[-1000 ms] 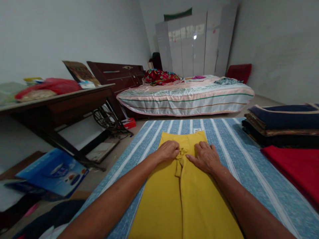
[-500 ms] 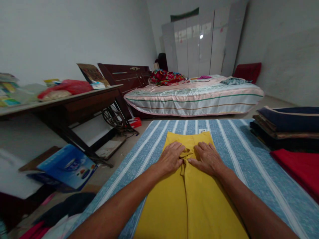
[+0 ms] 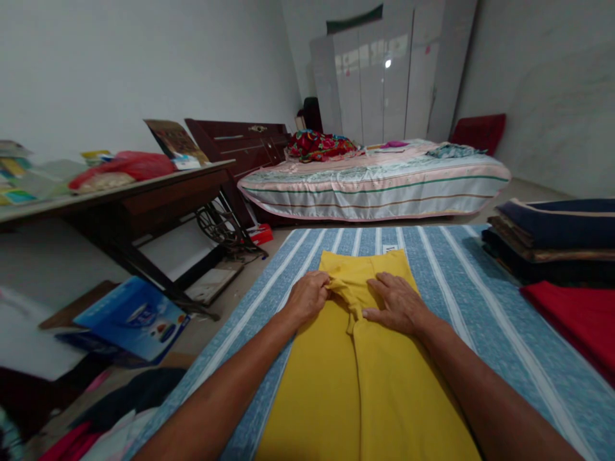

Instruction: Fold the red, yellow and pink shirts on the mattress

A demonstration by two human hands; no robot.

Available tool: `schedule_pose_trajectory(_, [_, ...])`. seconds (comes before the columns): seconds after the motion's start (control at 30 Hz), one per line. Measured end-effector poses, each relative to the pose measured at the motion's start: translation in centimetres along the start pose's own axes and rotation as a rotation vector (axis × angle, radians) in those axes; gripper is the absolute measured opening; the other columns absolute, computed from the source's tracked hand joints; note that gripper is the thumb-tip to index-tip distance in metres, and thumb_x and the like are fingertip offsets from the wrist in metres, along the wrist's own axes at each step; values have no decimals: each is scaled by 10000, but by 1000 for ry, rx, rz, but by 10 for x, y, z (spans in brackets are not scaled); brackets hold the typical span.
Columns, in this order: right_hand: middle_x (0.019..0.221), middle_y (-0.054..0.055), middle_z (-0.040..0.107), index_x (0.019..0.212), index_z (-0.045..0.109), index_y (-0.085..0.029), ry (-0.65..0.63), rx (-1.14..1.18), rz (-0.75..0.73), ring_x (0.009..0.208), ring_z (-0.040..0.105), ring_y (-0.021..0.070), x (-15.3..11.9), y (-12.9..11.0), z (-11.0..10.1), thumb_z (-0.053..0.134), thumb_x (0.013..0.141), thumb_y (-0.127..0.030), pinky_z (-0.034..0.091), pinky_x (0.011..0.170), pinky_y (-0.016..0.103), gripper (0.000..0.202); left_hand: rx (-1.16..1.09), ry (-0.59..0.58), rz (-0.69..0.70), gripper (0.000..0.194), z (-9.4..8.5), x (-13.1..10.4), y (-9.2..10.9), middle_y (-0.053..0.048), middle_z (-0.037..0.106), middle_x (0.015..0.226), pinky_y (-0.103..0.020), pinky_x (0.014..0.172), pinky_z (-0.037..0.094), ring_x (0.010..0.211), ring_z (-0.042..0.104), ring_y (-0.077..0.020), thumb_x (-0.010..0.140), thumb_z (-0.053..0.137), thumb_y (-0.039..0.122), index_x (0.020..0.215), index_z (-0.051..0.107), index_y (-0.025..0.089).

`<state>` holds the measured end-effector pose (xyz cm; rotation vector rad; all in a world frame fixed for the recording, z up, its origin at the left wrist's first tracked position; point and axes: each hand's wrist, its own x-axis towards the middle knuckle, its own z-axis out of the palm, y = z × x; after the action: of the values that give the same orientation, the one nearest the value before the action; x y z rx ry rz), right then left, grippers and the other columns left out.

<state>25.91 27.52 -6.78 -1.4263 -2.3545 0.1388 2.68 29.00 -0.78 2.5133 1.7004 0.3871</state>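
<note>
A yellow garment [image 3: 331, 378] lies lengthwise on a blue striped cloth surface in front of me, its narrow end pointing away. My left hand [image 3: 310, 298] pinches a bunched fold of the garment near that far end and draws it out to the left. Flat on the garment's right side rests my right hand [image 3: 398, 304], fingers spread, its thumb by the bunched fabric. Creases run between the two hands toward the middle seam. The tips of my left fingers are partly hidden by the fold.
On the right of the striped surface [image 3: 259, 320] sit a stack of folded dark clothes [image 3: 557, 224] and a folded red cloth [image 3: 571, 326]. Beyond stands a bed [image 3: 375, 192]. A sewing-machine table [image 3: 177, 182] and a blue box [image 3: 139, 320] are at the left.
My left hand has moved left, pulling a fold of the yellow garment away from the middle. My right hand has stayed nearly in place.
</note>
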Motion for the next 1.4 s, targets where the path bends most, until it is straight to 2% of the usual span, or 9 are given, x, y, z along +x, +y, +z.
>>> schedule_pose_trajectory(0.13, [1132,126,555,1168,573,-180,-18,-6,-1,1094,465,283,0,-1,-1,489,802,-662,314,909,381,611,149,11,-102,212,2,-10,-10,-57,656,942,-308,887,432,970,576,-204,776,440,86,848,612,186])
schedule_pose_trajectory(0.27, [1160,139,545,1187,563,-169,-18,-11,5,1114,453,289,-1,-2,-2,476,800,-679,311,922,389,646,229,107,-177,181,5,-24,0,-92,638,961,-349,883,440,979,554,-240,810,439,126,892,595,167])
schedule_pose_trajectory(0.37, [1178,145,535,1198,555,-165,-21,-10,-3,1125,449,290,0,-2,-3,470,798,-689,310,934,398,665,193,199,-6,175,6,-38,21,-98,609,1037,-381,926,429,1022,519,-246,829,455,156,952,579,175])
schedule_pose_trajectory(0.5, [1168,153,539,1190,558,-166,-29,-17,-14,1123,452,303,0,-1,-1,463,794,-699,321,932,419,671,106,202,335,259,10,-51,48,-104,565,1152,-415,973,417,1103,485,-238,822,453,103,1038,568,185])
schedule_pose_trajectory(0.63, [1162,159,541,1187,559,-165,-12,-28,-16,1125,455,308,0,-1,1,433,823,-675,330,928,427,639,105,126,405,385,16,-53,57,-92,532,1224,-442,973,414,1154,457,-247,745,494,27,1070,575,219])
schedule_pose_trajectory(0.73, [1163,159,543,1184,559,-171,-7,-28,-13,1124,455,309,1,-1,0,441,816,-681,332,926,430,641,58,115,356,255,16,-55,59,-86,568,1139,-417,918,440,1071,494,-237,771,517,84,982,593,205])
schedule_pose_trajectory(0.83, [1172,164,542,1184,558,-169,-20,-37,-10,1127,452,313,1,-3,-3,442,817,-679,328,930,434,639,33,167,204,81,16,-60,64,-73,599,925,-372,812,454,904,522,-217,827,499,171,845,577,180])
schedule_pose_trajectory(1.0, [1193,174,528,1193,551,-158,-23,-47,-9,1140,446,315,1,-6,-5,399,832,-690,323,938,436,660,61,169,42,176,24,-64,68,-38,569,766,-335,709,409,776,499,-203,831,558,328,725,543,187])
schedule_pose_trajectory(1.4, [1172,150,543,1208,568,-195,-50,44,-3,1133,458,320,0,-1,-5,447,753,-762,325,939,443,736,-280,95,-214,89,35,-49,55,21,553,704,-252,655,378,711,522,-138,676,624,143,645,554,187])
